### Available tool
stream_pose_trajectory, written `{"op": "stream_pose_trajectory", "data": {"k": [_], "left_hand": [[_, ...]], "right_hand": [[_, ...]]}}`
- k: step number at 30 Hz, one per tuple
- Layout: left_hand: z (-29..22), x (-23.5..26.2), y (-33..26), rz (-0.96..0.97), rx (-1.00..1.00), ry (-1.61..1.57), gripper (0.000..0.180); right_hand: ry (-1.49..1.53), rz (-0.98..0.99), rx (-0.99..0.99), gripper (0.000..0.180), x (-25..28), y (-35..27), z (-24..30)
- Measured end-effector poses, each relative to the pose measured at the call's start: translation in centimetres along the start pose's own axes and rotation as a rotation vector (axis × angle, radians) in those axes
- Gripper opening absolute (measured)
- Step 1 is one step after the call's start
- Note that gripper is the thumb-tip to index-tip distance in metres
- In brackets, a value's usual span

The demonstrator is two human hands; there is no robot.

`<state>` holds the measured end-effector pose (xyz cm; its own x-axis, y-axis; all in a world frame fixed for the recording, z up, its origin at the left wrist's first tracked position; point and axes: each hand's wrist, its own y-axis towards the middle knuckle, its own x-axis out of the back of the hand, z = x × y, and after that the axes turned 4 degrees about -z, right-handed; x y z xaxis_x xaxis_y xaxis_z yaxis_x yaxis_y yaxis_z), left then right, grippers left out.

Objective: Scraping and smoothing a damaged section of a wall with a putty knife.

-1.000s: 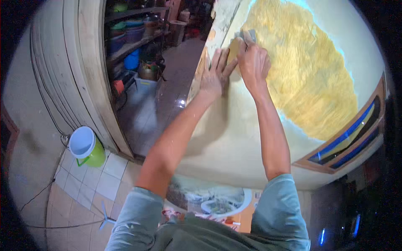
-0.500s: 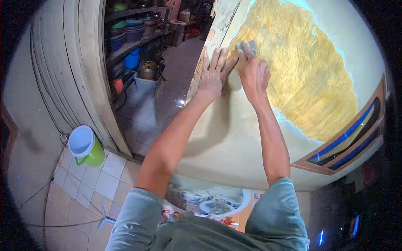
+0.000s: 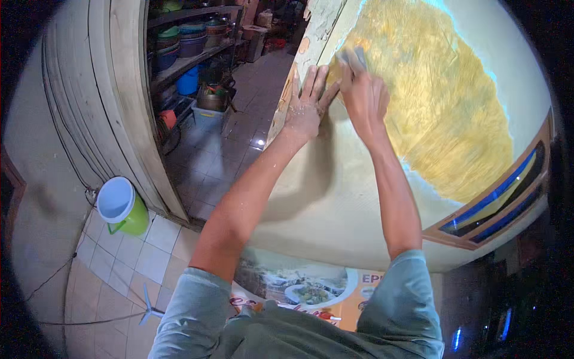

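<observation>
My left hand (image 3: 304, 110) lies against the wall edge beside the doorway, its dusty fingers spread apart. Just to its right, my right hand (image 3: 363, 99) grips a small, flat grey piece (image 3: 359, 55), possibly sandpaper or a scraper, and presses it on the wall. Blur and the fingers hide its exact kind. Under and beyond this hand is a large yellow-brown patch (image 3: 430, 113) with a streaked surface and a ragged pale-blue border. Cream wall (image 3: 353, 197) surrounds the patch. Close to my left fingers, the wooden door frame (image 3: 311, 42) has flaking, chipped paint.
Shelves (image 3: 194, 57) with stacked basins stand through the doorway. A green bucket (image 3: 139, 218) with a pale inside rests on the tiled floor at left. Nearby lies a cable (image 3: 89, 322). A printed banner (image 3: 311, 281) hangs below my arms, and a wooden-framed window (image 3: 496, 197) is at right.
My right hand has moved slightly up along the patch's left edge with the grey piece. My left hand keeps nearly the same place on the wall edge.
</observation>
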<state>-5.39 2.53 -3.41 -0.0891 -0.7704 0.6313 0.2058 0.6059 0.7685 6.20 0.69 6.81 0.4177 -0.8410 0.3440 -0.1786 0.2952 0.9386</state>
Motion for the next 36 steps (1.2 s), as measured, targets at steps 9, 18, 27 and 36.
{"op": "stream_pose_trajectory", "data": {"k": [9, 18, 27, 36], "left_hand": [[1.4, -1.0, -0.9, -0.042, 0.027, 0.072, 0.13], [0.1, -2.5, -0.9, -0.07, 0.021, 0.074, 0.127], [0.1, -1.8, -0.4, -0.036, 0.03, 0.035, 0.141], [0.5, -1.1, 0.0, -0.078, 0.025, -0.095, 0.14]], "right_hand": [[-0.059, 0.184, -0.105, 0.041, 0.4, -0.5, 1.5], [-0.052, 0.201, -0.103, 0.041, 0.0, -0.5, -0.4], [-0.154, 0.23, -0.117, 0.037, 0.4, 0.5, -0.7], [-0.084, 0.151, -0.007, 0.036, 0.9, 2.5, -0.7]]}}
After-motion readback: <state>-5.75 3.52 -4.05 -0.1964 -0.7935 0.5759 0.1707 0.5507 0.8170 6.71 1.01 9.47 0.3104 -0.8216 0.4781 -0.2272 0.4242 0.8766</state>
